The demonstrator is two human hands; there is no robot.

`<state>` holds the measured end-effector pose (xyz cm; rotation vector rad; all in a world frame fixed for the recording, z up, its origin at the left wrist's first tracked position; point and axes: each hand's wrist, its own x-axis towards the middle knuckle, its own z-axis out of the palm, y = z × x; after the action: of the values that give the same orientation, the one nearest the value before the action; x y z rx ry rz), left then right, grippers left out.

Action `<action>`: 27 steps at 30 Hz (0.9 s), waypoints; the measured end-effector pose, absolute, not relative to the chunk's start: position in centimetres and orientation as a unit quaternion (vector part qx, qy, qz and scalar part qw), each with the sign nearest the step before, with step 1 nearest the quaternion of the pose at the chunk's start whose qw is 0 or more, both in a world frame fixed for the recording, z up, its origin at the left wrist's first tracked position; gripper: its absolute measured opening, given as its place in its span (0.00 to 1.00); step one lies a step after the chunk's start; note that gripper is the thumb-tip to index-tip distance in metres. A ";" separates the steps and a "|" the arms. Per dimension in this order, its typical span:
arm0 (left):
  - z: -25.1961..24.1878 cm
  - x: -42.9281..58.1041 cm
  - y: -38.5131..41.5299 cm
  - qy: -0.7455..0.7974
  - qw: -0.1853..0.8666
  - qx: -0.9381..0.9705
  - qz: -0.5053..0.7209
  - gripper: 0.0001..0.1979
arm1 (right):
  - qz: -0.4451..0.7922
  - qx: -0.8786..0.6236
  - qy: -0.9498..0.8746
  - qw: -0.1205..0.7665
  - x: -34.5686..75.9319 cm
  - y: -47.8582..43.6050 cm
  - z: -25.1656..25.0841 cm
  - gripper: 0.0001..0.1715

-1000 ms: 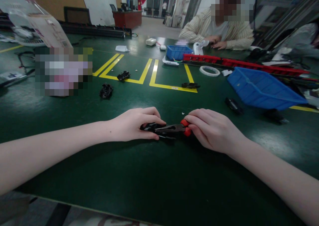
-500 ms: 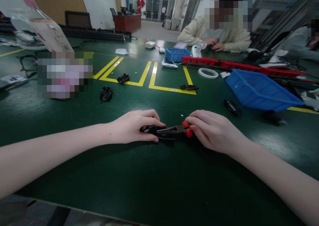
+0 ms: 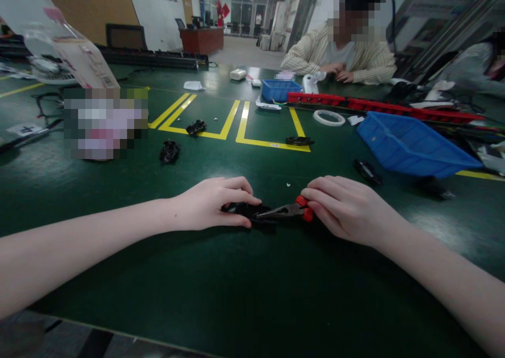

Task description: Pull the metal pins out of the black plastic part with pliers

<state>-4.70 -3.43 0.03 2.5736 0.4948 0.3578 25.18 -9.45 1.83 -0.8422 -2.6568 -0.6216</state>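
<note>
Clock directions are taken from the middle of the green table (image 3: pixel 205 289). At ten o'clock a bottle with a pink cap (image 3: pixel 84 60) is seen, tilted in the view. Nearer, toward eleven o'clock, a black fitting (image 3: pixel 170 151) is found; just beyond it a second black fitting (image 3: pixel 196 127) is laid across yellow tape (image 3: pixel 231 119). At the centre a dark part (image 3: pixel 243 209) is held by the left hand (image 3: pixel 216 202), its thumb and fingers parted only by the width of the part. To this part, from three o'clock, the tips of the pliers (image 3: pixel 290 210) are brought; whether anything is pinched between them cannot be told. Toward one o'clock a flat black piece (image 3: pixel 299 140) is set on the tape, with a white ring (image 3: pixel 329 118) beyond. At three o'clock the red handles (image 3: pixel 305 208) of the pliers are enclosed by the bent fingers of the right hand (image 3: pixel 347 208). Toward two o'clock an elongated black piece (image 3: pixel 368 171) is placed just beside a blue bin (image 3: pixel 414 146).
</note>
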 end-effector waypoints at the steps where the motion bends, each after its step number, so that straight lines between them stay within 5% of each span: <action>1: 0.0 -4.7 -3.4 0.184 0.246 0.943 0.130 0.19 | -0.217 -0.290 -0.920 0.146 25.1 -9.5 1.7 0.13; 27: -0.1 -5.4 -4.2 0.153 0.197 0.942 0.226 0.23 | -0.245 -0.326 -0.892 0.196 26.1 -9.7 1.5 0.12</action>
<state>-5.38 -4.21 -0.08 2.6368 0.4271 0.6329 26.05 -9.73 1.54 -0.9132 -2.4976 -0.6875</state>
